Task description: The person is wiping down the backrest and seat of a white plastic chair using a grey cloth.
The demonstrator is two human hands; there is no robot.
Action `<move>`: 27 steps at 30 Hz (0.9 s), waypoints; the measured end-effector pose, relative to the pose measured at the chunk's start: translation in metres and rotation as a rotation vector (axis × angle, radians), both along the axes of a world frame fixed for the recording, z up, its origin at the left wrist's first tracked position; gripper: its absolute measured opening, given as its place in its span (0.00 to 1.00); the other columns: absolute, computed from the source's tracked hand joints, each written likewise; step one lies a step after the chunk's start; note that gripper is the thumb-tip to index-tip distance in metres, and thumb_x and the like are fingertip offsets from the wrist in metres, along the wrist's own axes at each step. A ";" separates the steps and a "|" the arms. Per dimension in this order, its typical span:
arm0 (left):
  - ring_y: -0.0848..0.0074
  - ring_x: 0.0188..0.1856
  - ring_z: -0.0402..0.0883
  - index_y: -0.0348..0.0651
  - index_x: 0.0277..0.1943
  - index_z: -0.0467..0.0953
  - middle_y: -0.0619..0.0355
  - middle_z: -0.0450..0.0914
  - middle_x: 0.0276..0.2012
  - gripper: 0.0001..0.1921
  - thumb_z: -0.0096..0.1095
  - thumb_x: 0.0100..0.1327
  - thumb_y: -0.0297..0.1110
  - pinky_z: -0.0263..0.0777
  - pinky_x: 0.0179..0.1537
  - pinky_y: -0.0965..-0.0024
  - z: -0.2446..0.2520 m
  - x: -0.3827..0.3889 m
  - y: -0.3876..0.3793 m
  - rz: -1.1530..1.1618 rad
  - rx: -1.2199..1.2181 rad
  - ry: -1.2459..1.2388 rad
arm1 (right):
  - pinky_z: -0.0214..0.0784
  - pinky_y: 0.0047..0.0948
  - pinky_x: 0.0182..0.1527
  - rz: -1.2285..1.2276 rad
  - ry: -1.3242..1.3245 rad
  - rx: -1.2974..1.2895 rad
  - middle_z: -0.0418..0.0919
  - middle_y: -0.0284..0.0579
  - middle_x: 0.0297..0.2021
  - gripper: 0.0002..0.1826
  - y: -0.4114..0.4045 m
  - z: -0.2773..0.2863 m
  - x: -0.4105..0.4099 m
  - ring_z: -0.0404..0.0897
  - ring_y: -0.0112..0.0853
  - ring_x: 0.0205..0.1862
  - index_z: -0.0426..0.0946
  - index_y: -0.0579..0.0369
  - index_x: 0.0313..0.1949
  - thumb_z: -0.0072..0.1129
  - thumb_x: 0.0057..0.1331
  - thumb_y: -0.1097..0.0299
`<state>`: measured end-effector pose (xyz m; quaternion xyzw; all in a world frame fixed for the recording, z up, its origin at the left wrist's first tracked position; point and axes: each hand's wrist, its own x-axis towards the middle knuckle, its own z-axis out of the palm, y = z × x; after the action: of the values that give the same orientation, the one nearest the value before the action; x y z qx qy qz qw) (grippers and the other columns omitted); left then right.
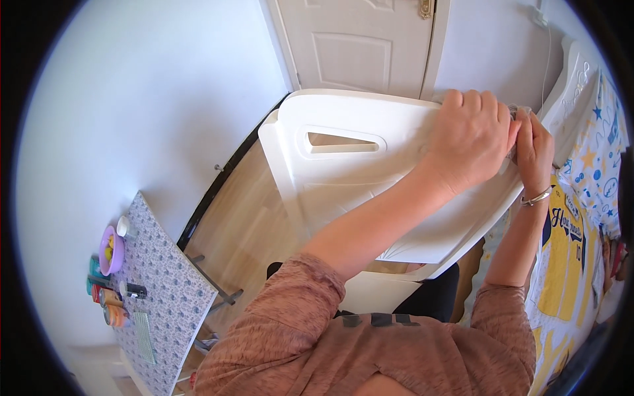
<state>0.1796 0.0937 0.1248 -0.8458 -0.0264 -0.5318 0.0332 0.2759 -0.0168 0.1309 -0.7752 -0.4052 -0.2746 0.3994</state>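
Observation:
A white chair back (346,193) stands tilted in front of me, with a slot-shaped handhold near its upper left corner. My left hand (468,136) is curled over its upper edge towards the right corner, fingers bent and thumb pointing at my other hand. Close against it, my right hand (535,148) wears a silver bracelet at the wrist and grips a bunched greyish cloth (520,110) at the same corner. Most of the cloth is hidden by the two hands. The palms and fingertips cannot be seen.
On the left, a folding table (168,292) with a floral top holds a purple bowl (111,250) of yellow fruit and several jars. A bed lies at right with a yellow-and-white patterned cover (564,257) and a star-print pillow (599,158). Behind is a panelled door (354,54).

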 end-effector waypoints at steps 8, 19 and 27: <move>0.63 0.56 0.64 0.32 0.51 0.67 0.47 0.65 0.54 0.23 0.54 0.56 0.39 0.56 0.53 0.61 -0.057 -0.025 0.003 -0.045 0.133 -0.072 | 0.64 0.37 0.34 -0.110 -0.530 0.200 0.74 0.50 0.32 0.08 0.007 -0.030 -0.007 0.72 0.47 0.32 0.72 0.61 0.36 0.47 0.61 0.72; 0.46 0.63 0.56 0.25 0.56 0.62 0.35 0.55 0.61 0.32 0.59 0.51 0.35 0.45 0.62 0.50 -0.168 -0.137 0.043 0.250 -0.301 0.110 | 0.44 0.56 0.61 0.150 -0.489 -0.228 0.63 0.58 0.56 0.26 0.048 -0.133 -0.110 0.58 0.53 0.60 0.67 0.58 0.53 0.56 0.56 0.61; 0.38 0.60 0.56 0.20 0.54 0.58 0.29 0.55 0.58 0.23 0.48 0.63 0.31 0.54 0.58 0.47 -0.139 -0.154 0.097 0.358 -0.195 -0.217 | 0.54 0.52 0.56 0.452 -0.622 -0.039 0.74 0.52 0.38 0.10 0.138 -0.086 -0.161 0.68 0.47 0.54 0.74 0.60 0.26 0.56 0.54 0.65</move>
<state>0.0258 0.1903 -0.0144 -0.7646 -0.2310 -0.6003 0.0420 0.1144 0.1207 0.0447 -0.5535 -0.6727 -0.3939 0.2932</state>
